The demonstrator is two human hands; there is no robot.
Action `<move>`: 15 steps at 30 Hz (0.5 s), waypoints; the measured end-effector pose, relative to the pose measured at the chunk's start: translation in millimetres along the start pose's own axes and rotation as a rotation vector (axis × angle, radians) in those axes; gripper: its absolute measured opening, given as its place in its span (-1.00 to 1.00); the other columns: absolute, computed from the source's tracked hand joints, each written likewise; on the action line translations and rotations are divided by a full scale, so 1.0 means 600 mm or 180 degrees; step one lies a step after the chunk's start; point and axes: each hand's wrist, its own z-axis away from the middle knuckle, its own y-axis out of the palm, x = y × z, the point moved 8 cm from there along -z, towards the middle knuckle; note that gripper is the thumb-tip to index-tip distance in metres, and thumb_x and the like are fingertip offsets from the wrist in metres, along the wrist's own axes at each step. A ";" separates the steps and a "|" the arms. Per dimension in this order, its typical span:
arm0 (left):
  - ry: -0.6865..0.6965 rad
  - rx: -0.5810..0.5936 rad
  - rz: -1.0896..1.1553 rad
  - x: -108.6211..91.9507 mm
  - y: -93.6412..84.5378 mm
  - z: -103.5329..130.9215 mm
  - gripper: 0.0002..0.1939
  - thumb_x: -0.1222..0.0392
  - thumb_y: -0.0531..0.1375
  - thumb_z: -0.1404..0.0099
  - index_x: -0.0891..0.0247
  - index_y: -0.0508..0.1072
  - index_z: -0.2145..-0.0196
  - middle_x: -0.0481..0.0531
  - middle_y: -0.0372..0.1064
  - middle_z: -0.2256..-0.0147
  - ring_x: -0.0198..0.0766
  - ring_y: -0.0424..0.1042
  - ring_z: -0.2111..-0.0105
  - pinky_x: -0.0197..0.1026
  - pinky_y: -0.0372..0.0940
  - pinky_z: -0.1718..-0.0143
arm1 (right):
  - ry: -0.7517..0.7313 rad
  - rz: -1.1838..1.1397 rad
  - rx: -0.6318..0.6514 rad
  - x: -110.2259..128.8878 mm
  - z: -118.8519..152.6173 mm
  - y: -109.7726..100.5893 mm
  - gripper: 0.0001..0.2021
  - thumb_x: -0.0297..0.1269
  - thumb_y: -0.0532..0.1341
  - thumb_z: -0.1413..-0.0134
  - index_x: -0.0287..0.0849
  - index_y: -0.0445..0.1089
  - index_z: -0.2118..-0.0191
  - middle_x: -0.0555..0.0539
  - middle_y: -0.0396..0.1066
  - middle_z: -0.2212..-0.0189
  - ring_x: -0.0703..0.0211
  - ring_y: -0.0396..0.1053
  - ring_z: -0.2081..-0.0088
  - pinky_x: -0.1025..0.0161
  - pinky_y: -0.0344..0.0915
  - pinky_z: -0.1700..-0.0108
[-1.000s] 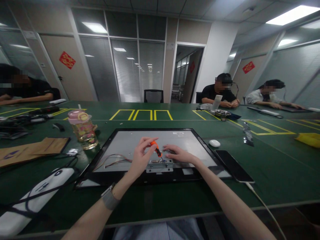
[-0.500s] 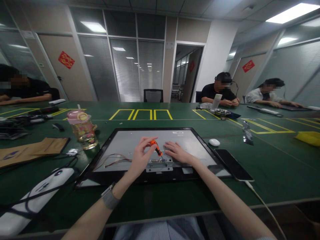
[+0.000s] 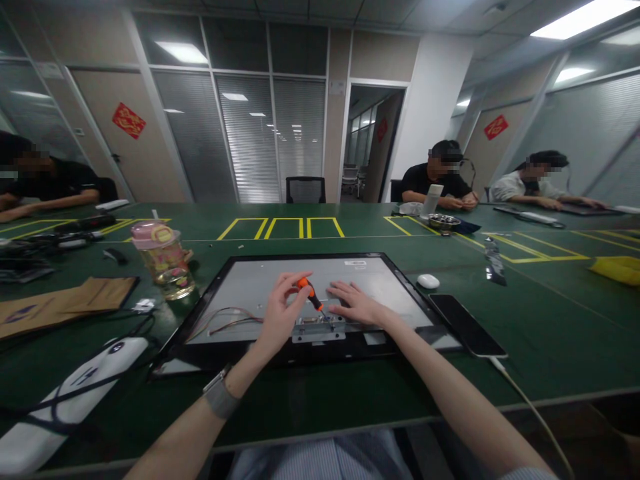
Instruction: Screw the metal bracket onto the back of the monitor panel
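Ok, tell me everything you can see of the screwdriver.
The screwdriver has an orange-and-black, plastic-looking handle with an orange band just above a thin shaft. The left hand holds the upper handle between thumb and fingers. It is tilted, handle end toward the picture's left, shaft sloping down rightward toward the metal bracket on the flat panel. The tip is too small to make out, so whether it touches a screw can't be told.
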 end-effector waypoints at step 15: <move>-0.0171 -0.0041 0.0013 0.005 -0.004 0.001 -0.65 0.12 0.09 -0.30 0.22 0.39 -0.02 0.04 0.37 0.21 -0.29 0.38 0.20 -0.21 0.25 0.07 | 0.0022 -0.0044 -0.0057 -0.003 -0.004 0.003 -0.27 0.29 -0.08 -0.14 -0.09 0.06 -0.27 -0.13 -0.12 -0.31 -0.08 -0.21 -0.31 -0.09 -0.39 -0.29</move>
